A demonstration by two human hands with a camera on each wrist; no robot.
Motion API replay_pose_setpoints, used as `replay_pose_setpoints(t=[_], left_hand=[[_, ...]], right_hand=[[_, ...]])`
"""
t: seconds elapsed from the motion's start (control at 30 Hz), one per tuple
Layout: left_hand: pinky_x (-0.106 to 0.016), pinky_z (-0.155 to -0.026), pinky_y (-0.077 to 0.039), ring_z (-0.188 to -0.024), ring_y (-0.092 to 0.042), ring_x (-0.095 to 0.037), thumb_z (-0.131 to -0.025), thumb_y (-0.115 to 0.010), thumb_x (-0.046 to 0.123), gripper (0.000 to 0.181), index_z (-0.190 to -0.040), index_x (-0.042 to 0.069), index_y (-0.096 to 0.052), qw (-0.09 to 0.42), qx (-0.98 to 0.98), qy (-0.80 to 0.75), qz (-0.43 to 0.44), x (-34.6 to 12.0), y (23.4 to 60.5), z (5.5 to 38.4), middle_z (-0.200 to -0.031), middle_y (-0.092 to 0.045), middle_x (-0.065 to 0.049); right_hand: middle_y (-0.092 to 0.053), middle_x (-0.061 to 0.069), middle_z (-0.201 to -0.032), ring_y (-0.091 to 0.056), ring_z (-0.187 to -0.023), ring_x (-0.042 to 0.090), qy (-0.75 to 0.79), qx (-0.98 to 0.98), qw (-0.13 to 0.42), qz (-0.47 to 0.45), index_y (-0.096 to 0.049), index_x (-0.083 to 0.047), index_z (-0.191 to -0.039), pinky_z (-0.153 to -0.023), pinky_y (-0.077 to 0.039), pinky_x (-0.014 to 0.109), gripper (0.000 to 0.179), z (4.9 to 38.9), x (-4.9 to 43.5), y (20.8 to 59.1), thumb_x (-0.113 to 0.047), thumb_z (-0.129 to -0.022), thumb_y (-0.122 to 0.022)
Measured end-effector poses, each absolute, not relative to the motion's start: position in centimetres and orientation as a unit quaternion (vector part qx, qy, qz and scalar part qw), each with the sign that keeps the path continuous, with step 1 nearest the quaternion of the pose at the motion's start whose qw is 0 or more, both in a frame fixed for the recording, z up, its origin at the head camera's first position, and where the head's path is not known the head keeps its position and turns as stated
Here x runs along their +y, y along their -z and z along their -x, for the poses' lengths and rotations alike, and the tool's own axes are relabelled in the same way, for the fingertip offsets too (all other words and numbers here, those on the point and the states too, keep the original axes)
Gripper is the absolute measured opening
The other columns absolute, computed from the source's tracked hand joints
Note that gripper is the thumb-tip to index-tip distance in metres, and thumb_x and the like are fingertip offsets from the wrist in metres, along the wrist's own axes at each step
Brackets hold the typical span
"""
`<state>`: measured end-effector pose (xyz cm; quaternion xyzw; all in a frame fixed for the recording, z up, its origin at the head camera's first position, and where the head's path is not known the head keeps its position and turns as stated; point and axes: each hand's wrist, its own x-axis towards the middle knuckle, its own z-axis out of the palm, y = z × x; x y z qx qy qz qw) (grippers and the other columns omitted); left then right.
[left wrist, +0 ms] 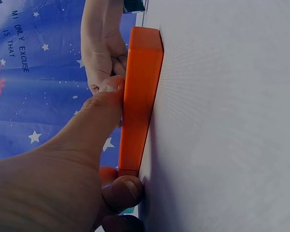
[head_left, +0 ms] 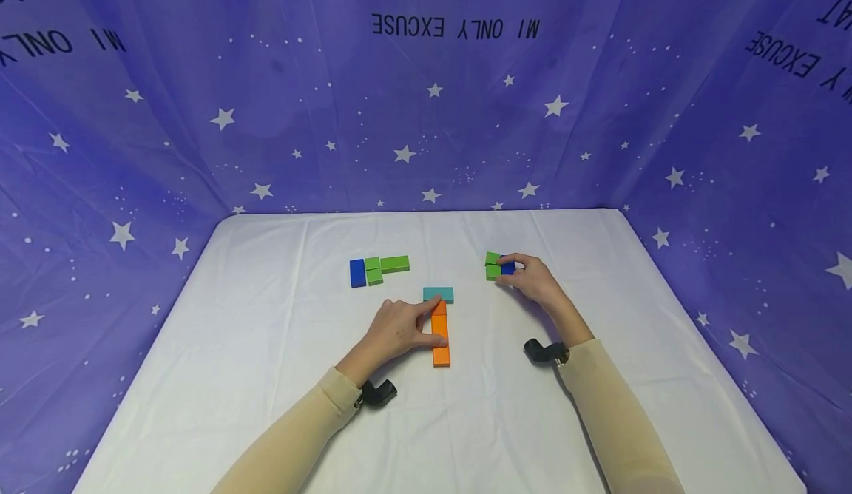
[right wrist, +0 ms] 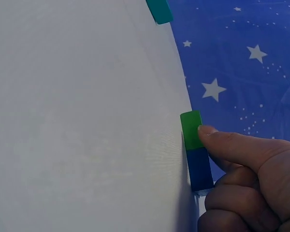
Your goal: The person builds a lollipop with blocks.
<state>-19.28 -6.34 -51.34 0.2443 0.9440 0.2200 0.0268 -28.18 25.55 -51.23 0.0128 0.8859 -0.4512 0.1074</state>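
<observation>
Two bare hands reach over a white-clothed table (head_left: 499, 420). In the head view, my landmark is the teal block (head_left: 439, 291). On its near side runs an orange column (head_left: 440, 324); the left hand (head_left: 393, 327), thumb and index finger spread, touches the top and covers part of the joint. To the teal block's right, the right hand (head_left: 535, 279) bends about a green pair (head_left: 492, 272) and a half-covered blue block (head_left: 509, 266); whether it pinches them I can't tell. To the teal block's left lie a blue brick (head_left: 357, 273), two small green blocks (head_left: 375, 277) and a green bar (head_left: 396, 263). A starry purple curtain (head_left: 373, 124) rises beyond.

In the left wrist view, fingers obscure the column's end nearest the teal block.

In the right wrist view, the teal block is cut off above; the index fingertip is hidden.
</observation>
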Motion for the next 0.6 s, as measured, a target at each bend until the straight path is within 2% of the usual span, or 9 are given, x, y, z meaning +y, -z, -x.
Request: replay_pose_setpoints(t=[0.1, 0.17, 0.27, 0.47, 0.6], left_hand=[[-0.029, -0.067, -0.024, -0.055, -0.037, -0.009, -0.078, -0.084, 0.068, 0.091, -0.154, 0.025, -0.059, 0.028, 0.943, -0.228, -0.242, -6.34, 51.34, 19.26, -0.061, -0.046, 0.012], [-0.03, -0.068, -0.024, -0.056, -0.037, -0.009, -0.078, -0.084, 0.069, 0.091, -0.154, 0.025, -0.059, 0.03, 0.943, -0.23, -0.239, -6.33, 51.36, 19.24, -0.061, -0.046, 0.011], [-0.03, -0.068, -0.024, -0.056, -0.037, -0.009, -0.078, -0.084, 0.068, 0.09, -0.153, 0.025, -0.059, 0.035, 0.942, -0.234, -0.236, -6.31, 51.36, 19.2, -0.061, -0.046, 0.011], [-0.029, -0.068, -0.025, -0.056, -0.037, -0.009, -0.079, -0.085, 0.067, 0.09, -0.154, 0.025, -0.058, 0.039, 0.942, -0.235, -0.236, -6.32, 51.41, 19.23, -0.061, -0.046, 0.011], [-0.029, -0.068, -0.025, -0.055, -0.037, -0.009, -0.078, -0.085, 0.067, 0.09, -0.153, 0.025, -0.059, 0.033, 0.942, -0.235, -0.239, -6.37, 51.46, 19.26, -0.06, -0.046, 0.011]], right_hand=[[-0.055, 0.027, -0.153, -0.059, -0.12, 0.029, 0.447, 0.888, 0.107, -0.013, -0.067, -0.011, -0.141, -0.097, -0.049, 0.036, 0.052, 28.11, 25.53, 51.25, -0.026, -0.093, -0.08], [-0.052, 0.028, -0.156, -0.058, -0.125, 0.033, 0.447, 0.888, 0.108, -0.015, -0.067, -0.011, -0.141, -0.102, -0.049, 0.042, 0.052, 28.12, 25.55, 51.3, -0.026, -0.093, -0.08], [-0.053, 0.028, -0.155, -0.058, -0.122, 0.032, 0.444, 0.89, 0.104, -0.016, -0.068, -0.01, -0.14, -0.102, -0.048, 0.042, 0.051, 28.17, 25.58, 51.37, -0.026, -0.093, -0.08], [-0.058, 0.027, -0.149, -0.059, -0.112, 0.028, 0.433, 0.897, 0.095, -0.01, -0.07, -0.009, -0.135, -0.091, -0.048, 0.034, 0.047, 28.22, 25.61, 51.29, -0.025, -0.092, -0.081], [-0.059, 0.028, -0.148, -0.059, -0.112, 0.029, 0.425, 0.9, 0.097, -0.008, -0.07, -0.009, -0.134, -0.091, -0.049, 0.035, 0.047, 28.19, 25.52, 51.32, -0.026, -0.092, -0.081]])
